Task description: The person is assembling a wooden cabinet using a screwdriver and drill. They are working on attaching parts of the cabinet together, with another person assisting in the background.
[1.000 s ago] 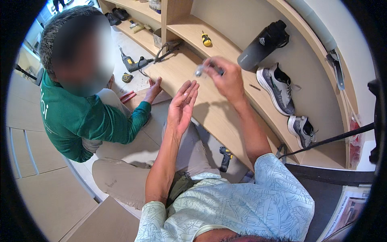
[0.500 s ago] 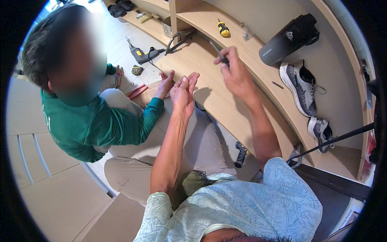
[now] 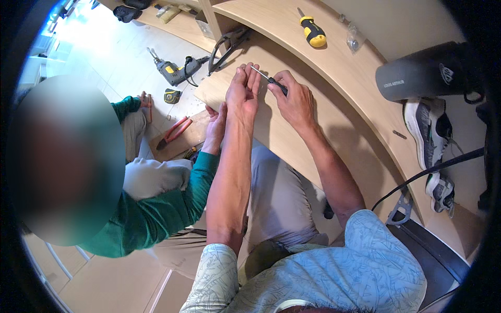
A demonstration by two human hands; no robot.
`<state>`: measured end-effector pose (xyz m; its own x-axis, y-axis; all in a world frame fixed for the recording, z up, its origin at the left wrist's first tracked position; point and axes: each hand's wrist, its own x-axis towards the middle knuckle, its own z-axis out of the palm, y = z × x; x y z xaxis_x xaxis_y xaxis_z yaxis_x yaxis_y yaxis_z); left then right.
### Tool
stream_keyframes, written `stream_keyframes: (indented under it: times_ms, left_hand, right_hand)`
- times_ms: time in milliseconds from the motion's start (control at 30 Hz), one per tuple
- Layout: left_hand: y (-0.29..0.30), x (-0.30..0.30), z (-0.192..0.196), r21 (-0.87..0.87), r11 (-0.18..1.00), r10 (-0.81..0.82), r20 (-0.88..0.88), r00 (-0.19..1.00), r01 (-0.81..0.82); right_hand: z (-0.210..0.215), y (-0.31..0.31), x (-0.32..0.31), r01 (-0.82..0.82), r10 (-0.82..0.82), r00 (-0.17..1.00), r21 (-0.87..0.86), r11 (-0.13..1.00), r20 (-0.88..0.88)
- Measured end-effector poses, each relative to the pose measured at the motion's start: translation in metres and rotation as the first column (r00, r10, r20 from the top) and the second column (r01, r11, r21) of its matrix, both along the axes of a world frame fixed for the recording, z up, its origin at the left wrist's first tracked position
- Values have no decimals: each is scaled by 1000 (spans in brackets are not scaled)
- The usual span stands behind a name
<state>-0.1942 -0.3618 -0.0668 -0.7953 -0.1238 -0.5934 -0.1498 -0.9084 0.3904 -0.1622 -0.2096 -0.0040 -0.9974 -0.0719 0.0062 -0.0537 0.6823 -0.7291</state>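
Observation:
My right hand [image 3: 295, 99] grips a small black-handled screwdriver [image 3: 269, 79] whose thin metal shaft points toward my left fingertips. My left hand [image 3: 243, 93] lies flat, fingers together and stretched, on the curved light-wood panel [image 3: 292, 141], its fingertips right at the screwdriver tip. Whether a screw sits under the tip is too small to tell. A co-worker in a green sleeve crouches at my left, one hand [image 3: 216, 124] resting on the panel's edge just below my left hand.
A yellow-black screwdriver [image 3: 313, 32] and a small clear bag [image 3: 354, 37] lie on the upper shelf. On the floor are a cordless drill [image 3: 177, 70], a tape measure [image 3: 171, 96] and red pliers [image 3: 176, 130]. A dark bottle [image 3: 422, 78] and sneakers [image 3: 429, 130] sit at right.
My view has moved closer to the panel. My left hand has flattened beside the screwdriver tip, and my right hand has come in to meet it. The co-worker stays beside the panel.

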Motion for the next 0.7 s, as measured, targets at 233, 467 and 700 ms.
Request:
stream_keyframes:
  times_ms: [233, 467, 700]
  left_hand:
    - [-13, -19, -18, -46, 995, -86, -5, 996, 85]
    - [-15, -22, -17, -62, 991, -117, -34, 993, 115]
    - [-13, -21, -6, -257, 951, -196, -63, 979, 174]
  right_hand:
    - [-11, -3, -21, -13, 13, 1000, -6, 1000, -9]
    - [-22, 3, -22, -11, 11, 1000, -5, 1000, -16]
    - [-21, 7, -23, 0, 0, 1000, -17, 1000, 2]
